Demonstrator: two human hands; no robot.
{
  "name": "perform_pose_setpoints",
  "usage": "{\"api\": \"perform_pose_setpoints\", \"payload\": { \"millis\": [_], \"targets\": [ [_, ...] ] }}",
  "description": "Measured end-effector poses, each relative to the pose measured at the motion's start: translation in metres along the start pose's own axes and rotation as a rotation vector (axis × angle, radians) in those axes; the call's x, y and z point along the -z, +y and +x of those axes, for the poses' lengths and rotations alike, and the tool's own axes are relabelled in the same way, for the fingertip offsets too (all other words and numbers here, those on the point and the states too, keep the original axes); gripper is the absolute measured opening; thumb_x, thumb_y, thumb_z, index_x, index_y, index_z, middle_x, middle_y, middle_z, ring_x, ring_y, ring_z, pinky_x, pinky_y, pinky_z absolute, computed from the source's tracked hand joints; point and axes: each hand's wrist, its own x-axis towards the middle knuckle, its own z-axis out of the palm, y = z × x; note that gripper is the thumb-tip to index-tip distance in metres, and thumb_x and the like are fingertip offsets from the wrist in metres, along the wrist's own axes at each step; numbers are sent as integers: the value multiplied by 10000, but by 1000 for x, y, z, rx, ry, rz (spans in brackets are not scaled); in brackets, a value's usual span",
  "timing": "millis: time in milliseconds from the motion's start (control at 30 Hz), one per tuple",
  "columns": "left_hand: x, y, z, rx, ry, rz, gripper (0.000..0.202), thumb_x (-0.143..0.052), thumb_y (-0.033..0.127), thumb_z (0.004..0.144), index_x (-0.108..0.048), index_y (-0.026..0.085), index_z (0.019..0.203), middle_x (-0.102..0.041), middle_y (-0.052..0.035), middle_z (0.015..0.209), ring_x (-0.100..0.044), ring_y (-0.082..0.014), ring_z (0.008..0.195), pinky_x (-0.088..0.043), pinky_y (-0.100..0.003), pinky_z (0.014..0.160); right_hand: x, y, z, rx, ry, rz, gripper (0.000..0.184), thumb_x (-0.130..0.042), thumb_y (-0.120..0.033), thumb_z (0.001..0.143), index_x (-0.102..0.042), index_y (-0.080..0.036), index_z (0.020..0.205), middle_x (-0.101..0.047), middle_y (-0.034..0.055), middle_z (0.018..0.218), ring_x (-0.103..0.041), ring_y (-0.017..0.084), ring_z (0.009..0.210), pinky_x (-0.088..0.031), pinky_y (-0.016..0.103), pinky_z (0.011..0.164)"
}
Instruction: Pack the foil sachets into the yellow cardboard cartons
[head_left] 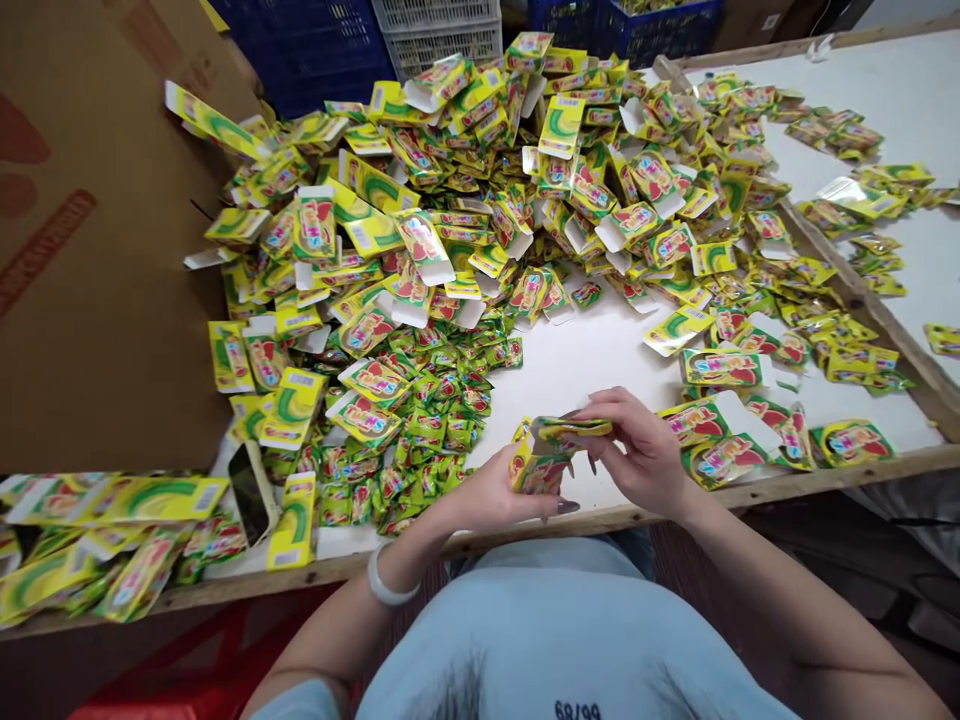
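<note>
My left hand (499, 492) grips a small yellow-green carton (534, 470) at the near edge of the white table (585, 360). My right hand (641, 450) pinches a flat sachet (574, 428) at the carton's open top. Both hands are closed and meet in the lower centre of the head view. A big heap of the same yellow-green cartons (480, 170) covers the far half of the table. Small sachets (427, 420) lie in a pile just left of my hands. More cartons and sachets (720, 440) lie right of my right hand.
A large brown cardboard box (82, 240) stands at the left. Blue and grey plastic crates (420, 30) stand behind the heap. A phone (251, 492) lies at the left near edge among cartons. A second white table (900, 110) with scattered sachets adjoins on the right.
</note>
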Motion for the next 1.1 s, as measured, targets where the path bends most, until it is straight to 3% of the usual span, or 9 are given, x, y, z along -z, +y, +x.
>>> {"api": "perform_pose_setpoints", "payload": {
  "millis": [100,267,367,567,667,800,867,967,1100],
  "targets": [
    [0,0,2,-21,-17,5,281,-716,327,749,-494,180,838,-497,31,730,-435,-109,649,-404,-238,597,9,-3,3,49,-167,-91,189,-522,-116,932,-632,-216,1048,-627,60,912,-631,162,840,-562,260,651],
    [-3,-5,4,48,-13,146,239,-677,340,791,-528,174,876,-534,21,758,-467,-123,673,-426,-247,630,23,-8,6,-115,-398,-149,171,-507,-134,953,-657,-190,1015,-616,51,909,-613,138,782,-514,243,669],
    [-6,-9,5,49,-10,191,245,-634,337,824,-564,174,993,-585,6,811,-517,-144,715,-461,-266,676,25,-12,7,-107,-528,-192,200,-489,-138,961,-662,-192,1046,-619,53,915,-622,142,772,-509,253,679],
    [-10,-13,1,17,-53,129,504,-658,325,786,-507,193,1249,-631,-44,1009,-594,-199,886,-498,-311,802,24,-15,-4,-198,-468,-51,65,-535,-188,955,-598,-207,955,-631,10,822,-616,118,675,-488,205,594],
    [-15,-13,-3,65,-90,190,546,-640,328,773,-454,183,1266,-612,-38,992,-594,-206,881,-492,-323,815,24,-13,-17,-212,-427,-63,237,-504,-240,984,-567,-189,761,-578,2,705,-557,109,610,-436,200,552],
    [-23,-15,-3,127,-140,266,596,-619,314,782,-353,201,1304,-605,-31,984,-603,-213,876,-485,-324,811,34,-15,-31,-395,-677,101,333,-386,-318,1039,-648,-171,893,-613,25,804,-547,79,550,-447,189,539],
    [-27,-16,-1,126,-142,273,574,-598,304,802,-334,205,1302,-611,-31,974,-607,-208,853,-483,-321,794,36,-14,-38,-454,-752,119,298,-402,-319,1037,-666,-187,994,-635,52,946,-615,98,678,-491,200,638],
    [-37,-15,5,119,-140,292,593,-590,259,799,-307,201,1318,-624,-21,926,-603,-194,782,-474,-309,738,28,-11,-50,-392,-690,4,208,-497,-285,1003,-686,-207,966,-639,61,1005,-634,150,894,-492,235,777],
    [-43,-17,13,61,-153,261,736,-644,298,811,-238,186,1414,-635,-14,875,-623,-197,758,-481,-313,726,21,-12,-49,-260,-436,-45,270,-469,-280,1010,-693,-218,874,-650,48,826,-635,155,760,-493,239,669]
  ]
}}
